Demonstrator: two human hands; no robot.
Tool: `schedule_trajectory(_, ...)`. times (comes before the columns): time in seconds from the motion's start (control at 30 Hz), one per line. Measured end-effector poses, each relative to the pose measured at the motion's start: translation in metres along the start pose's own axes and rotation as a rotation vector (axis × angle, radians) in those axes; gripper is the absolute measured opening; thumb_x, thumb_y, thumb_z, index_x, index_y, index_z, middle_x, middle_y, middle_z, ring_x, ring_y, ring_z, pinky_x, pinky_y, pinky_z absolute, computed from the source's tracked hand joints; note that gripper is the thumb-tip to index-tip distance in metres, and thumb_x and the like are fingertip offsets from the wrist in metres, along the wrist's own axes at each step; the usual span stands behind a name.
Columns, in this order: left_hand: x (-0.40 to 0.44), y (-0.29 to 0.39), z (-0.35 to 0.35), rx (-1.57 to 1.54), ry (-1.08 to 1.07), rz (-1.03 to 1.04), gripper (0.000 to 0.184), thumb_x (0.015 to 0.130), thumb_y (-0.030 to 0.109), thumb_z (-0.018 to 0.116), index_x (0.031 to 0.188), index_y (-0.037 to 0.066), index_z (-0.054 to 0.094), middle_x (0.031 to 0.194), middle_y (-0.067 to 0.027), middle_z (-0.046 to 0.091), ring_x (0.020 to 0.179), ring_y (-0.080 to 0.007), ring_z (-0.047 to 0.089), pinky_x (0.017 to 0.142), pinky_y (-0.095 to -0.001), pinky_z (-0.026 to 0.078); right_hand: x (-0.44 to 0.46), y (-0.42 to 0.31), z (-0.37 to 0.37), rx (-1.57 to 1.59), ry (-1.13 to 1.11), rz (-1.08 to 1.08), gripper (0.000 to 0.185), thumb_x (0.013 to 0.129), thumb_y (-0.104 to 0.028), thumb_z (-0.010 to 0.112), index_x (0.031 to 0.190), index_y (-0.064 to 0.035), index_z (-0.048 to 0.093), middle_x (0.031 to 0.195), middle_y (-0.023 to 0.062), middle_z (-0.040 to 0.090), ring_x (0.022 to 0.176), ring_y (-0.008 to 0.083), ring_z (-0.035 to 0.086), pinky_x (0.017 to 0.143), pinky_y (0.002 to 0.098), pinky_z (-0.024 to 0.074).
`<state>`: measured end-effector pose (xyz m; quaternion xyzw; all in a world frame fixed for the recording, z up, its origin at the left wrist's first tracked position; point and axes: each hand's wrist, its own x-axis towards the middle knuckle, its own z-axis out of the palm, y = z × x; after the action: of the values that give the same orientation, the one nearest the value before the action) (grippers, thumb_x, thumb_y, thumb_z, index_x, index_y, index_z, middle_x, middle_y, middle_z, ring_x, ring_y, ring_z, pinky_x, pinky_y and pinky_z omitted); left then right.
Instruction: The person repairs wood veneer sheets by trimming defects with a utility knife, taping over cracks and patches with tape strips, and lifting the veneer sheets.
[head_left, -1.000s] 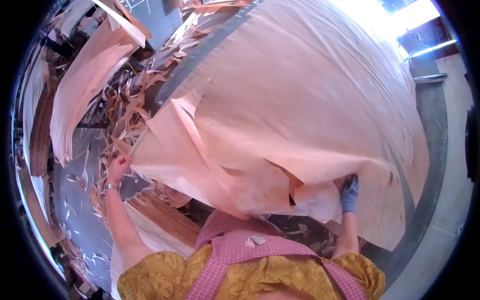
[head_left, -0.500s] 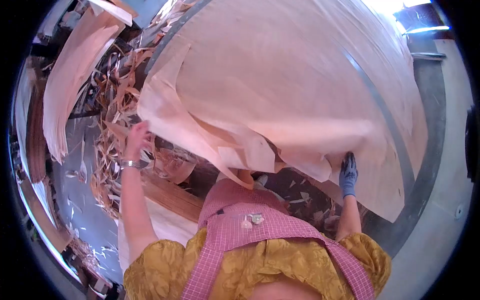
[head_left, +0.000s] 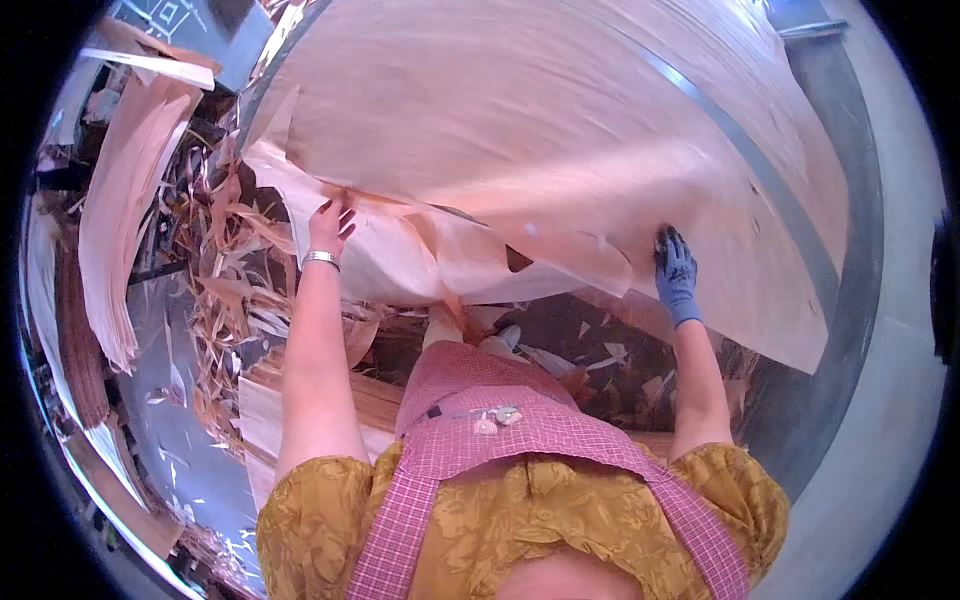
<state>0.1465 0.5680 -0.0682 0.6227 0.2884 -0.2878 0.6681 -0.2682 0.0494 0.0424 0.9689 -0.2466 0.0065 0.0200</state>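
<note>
A large, thin sheet of pale wood veneer point(head_left: 480, 120) spreads across the work surface in front of me, its near edge ragged and split. My left hand point(head_left: 330, 228), bare with a metal band at the wrist, is at the torn left part of that edge. Its fingers are apart, over or against a loose, wrinkled veneer flap point(head_left: 385, 260); whether they touch it I cannot tell. Wearing a blue-grey glove with dark fingertips, my right hand point(head_left: 677, 270) lies flat on the veneer near its right side, fingers stretched forward.
A grey metal strip point(head_left: 735, 140) curves across the sheet. To the left, a stack of veneer point(head_left: 130, 220) stands beside tangled veneer scraps point(head_left: 225, 290). More stacked veneer point(head_left: 370, 400) lies low by my left arm. Scraps litter the dark floor point(head_left: 610, 335) near my feet.
My left hand has moved right and forward to the torn edge. The gloved hand has slid forward on the veneer. The loose flap has shifted and spread, and the view has tilted.
</note>
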Motion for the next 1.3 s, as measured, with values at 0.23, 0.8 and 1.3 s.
schedule_trajectory(0.23, 0.038, 0.013, -0.077, -0.04, -0.074, 0.167, 0.01, 0.09, 0.022, 0.059, 0.085, 0.015, 0.054, 0.069, -0.0011, 0.052, 0.06, -0.0146, 0.055, 0.053, -0.0306, 0.047, -0.02, 0.029, -0.004, -0.063, -0.027, -0.026, 0.039, 0.095, -0.028, 0.053, 0.133, -0.0157, 0.054, 0.138, 0.0112, 0.053, 0.126, 0.0302, 0.05, 0.103, 0.0461, 0.0387)
schedule_trajectory(0.8, -0.179, 0.109, 0.001, -0.182, -0.147, 0.527, 0.031, 0.094, 0.025, 0.055, 0.115, 0.002, 0.057, 0.11, -0.0081, 0.062, 0.103, -0.021, 0.06, 0.088, -0.0354, 0.051, -0.053, 0.069, 0.01, -0.076, 0.17, 0.258, 0.04, 0.093, -0.029, 0.055, 0.129, -0.0123, 0.056, 0.139, 0.0137, 0.052, 0.13, 0.0318, 0.046, 0.105, 0.0513, 0.0342)
schedule_trajectory(1.3, -0.289, -0.032, 0.458, -0.093, -0.958, 0.14, 0.031, 0.098, 0.027, 0.053, 0.115, 0.002, 0.059, 0.11, -0.011, 0.065, 0.103, -0.0217, 0.063, 0.09, -0.0368, 0.053, -0.084, 0.152, 0.012, 0.623, 0.17, 0.262, 0.033, 0.098, -0.028, 0.05, 0.125, -0.0119, 0.059, 0.133, 0.0115, 0.057, 0.122, 0.0292, 0.054, 0.098, 0.0446, 0.0439)
